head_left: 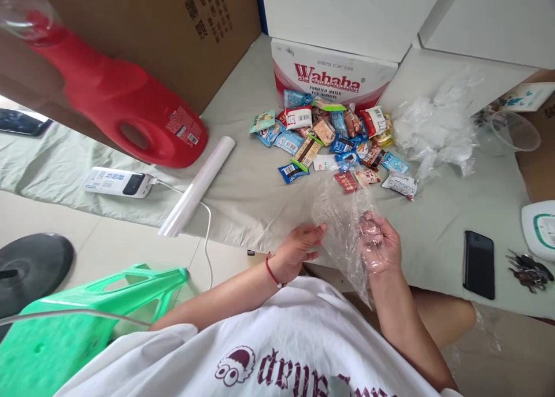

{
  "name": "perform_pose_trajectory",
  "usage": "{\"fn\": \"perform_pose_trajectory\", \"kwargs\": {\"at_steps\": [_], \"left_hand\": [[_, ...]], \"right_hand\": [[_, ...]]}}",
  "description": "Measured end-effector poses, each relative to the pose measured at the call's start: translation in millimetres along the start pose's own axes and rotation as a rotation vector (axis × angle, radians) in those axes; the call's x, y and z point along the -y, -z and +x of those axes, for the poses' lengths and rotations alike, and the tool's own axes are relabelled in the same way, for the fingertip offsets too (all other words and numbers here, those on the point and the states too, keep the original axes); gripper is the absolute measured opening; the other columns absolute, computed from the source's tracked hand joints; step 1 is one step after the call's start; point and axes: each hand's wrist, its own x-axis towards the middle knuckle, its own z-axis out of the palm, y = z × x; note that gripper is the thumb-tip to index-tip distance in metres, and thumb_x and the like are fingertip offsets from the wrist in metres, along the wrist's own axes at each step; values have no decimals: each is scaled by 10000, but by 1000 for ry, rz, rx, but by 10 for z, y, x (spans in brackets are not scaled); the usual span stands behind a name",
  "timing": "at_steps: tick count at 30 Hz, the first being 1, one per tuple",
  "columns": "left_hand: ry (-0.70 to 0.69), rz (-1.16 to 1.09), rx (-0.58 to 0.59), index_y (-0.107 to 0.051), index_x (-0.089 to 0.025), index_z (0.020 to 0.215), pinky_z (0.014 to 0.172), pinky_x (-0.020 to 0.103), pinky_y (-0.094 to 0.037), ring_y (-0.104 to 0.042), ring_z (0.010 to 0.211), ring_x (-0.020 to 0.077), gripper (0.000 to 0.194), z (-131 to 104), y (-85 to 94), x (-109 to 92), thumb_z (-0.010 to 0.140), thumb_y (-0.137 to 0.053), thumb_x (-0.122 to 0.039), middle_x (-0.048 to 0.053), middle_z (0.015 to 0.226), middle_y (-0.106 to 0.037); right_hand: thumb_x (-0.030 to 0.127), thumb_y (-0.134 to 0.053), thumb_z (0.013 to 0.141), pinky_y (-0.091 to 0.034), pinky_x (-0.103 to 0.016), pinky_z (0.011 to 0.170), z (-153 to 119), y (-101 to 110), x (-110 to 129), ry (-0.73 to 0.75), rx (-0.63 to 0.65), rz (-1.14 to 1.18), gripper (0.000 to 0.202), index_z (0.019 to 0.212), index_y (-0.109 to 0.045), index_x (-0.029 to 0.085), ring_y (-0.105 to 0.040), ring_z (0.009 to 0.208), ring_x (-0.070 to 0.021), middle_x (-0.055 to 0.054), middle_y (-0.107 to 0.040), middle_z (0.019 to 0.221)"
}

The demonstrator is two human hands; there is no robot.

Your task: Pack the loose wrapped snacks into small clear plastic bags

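A clear, crinkled plastic bag (342,229) hangs between my two hands, in front of my shirt. My right hand (384,244) has its fingers curled on the bag, with the film lying over them. At the bag's left edge is my left hand (299,247), fingers apart and pointing at the film. Whether its fingertips touch the bag I cannot tell. Beyond the bag lies a loose pile of small wrapped snacks (324,132) in several colours. Two red and white packets (346,182) lie nearest to the bag.
Behind the snacks stands a Wahaha carton (329,73). Crumpled clear bags (437,125) lie to its right. A phone (478,264) and keys (529,270) are at the right. At the left are a red jug (130,108), a plastic roll (197,186), a power bank (119,182) and a green stool (87,322).
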Motion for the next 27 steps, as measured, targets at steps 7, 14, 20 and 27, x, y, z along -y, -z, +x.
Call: {"fn": "perform_pose_trajectory", "kwargs": {"at_steps": [7, 14, 20, 27], "left_hand": [[-34, -142, -10, -569, -172, 779, 585, 230, -553, -675, 684, 126, 272, 282, 90, -220, 792, -809, -299, -7, 751, -618], [-156, 239, -71, -508, -189, 735, 360, 185, -203, -331, 347, 35, 271, 575, 550, -532, 901, -686, -306, -88, 536, -437], [-438, 660, -322, -559, -204, 910, 502, 241, -356, -453, 473, 101, 170, 642, 695, -455, 828, -698, -255, -74, 611, -500], [-1222, 1048, -504, -637, -189, 1006, 863, 359, -513, -620, 938, 206, 171, 360, 488, -501, 886, -522, -149, 68, 972, -645]], "right_hand": [[203, -860, 698, -353, -60, 337, 131, 289, 130, -1, -183, 13, 309, 827, -581, 184, -463, 453, -23, 116, -405, 543], [322, -976, 499, -280, -106, 319, 269, 701, 469, 109, -340, -429, 497, 822, -621, 192, -490, 474, -36, 57, -595, 689], [520, -765, 753, -456, -263, 512, 318, 814, 634, 330, -416, -1252, 370, 897, -663, 194, -584, 608, -161, -2, -595, 682], [375, -478, 1019, -556, -399, 851, 1, 321, 315, 1124, -386, -1746, 300, 1108, -698, 191, -638, 969, -243, -121, -682, 1035]]}}
